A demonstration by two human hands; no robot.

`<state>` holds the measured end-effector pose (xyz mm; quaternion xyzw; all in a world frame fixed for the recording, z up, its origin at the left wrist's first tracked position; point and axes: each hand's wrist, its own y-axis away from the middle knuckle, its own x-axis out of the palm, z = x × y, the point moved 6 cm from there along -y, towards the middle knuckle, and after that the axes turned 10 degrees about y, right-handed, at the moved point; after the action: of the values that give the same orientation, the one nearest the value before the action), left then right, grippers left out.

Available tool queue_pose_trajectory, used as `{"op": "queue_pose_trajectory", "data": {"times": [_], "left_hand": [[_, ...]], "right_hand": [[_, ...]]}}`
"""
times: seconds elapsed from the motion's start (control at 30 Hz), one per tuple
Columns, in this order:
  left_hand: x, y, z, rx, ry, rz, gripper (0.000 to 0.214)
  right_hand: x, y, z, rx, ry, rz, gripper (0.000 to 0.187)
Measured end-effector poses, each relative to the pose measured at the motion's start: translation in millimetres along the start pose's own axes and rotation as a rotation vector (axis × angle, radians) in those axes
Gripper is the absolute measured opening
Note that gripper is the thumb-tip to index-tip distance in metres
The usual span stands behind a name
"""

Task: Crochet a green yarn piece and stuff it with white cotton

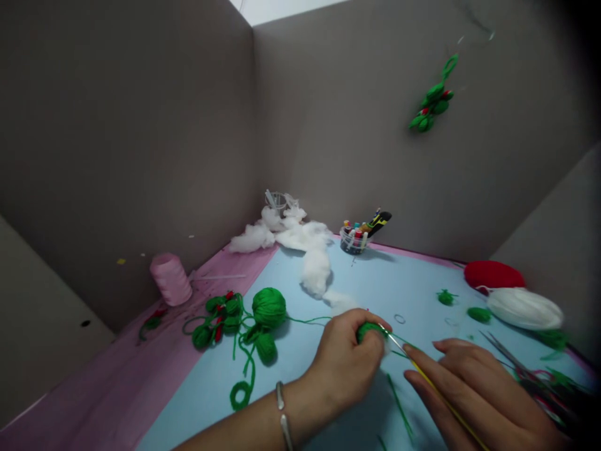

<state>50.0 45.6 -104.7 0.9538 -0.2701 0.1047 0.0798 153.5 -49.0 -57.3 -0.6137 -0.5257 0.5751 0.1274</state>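
My left hand (345, 360) grips a small green yarn ball (369, 332), which is partly hidden by my fingers. My right hand (474, 391) pinches a thin yellow-shafted crochet hook (434, 385), and its metal tip touches the small ball. A green strand (307, 319) runs from a large green yarn ball (269, 307) towards my left hand. Left of that large ball lies a cluster of green yarn balls with red accents (220, 321). A metal bangle (282, 407) circles my left wrist.
The work surface is a pale blue sheet (300, 401) on pink board (117, 369), walled by grey panels. White cotton stuffing (314, 269), a pink thread spool (171, 279), a supplies cup (354, 239), red and white padded pieces (524, 308) and scissors (516, 360) stand around. A green ornament (434, 100) hangs on the wall.
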Motion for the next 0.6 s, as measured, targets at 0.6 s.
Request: {"op": "queue_pose_trajectory", "data": {"times": [0.6], "left_hand": [[8.7, 0, 7, -0.112, 0.126, 0.112, 0.017]], "right_hand": [[25, 31, -30, 0.612, -0.498, 0.001, 0.017]]}}
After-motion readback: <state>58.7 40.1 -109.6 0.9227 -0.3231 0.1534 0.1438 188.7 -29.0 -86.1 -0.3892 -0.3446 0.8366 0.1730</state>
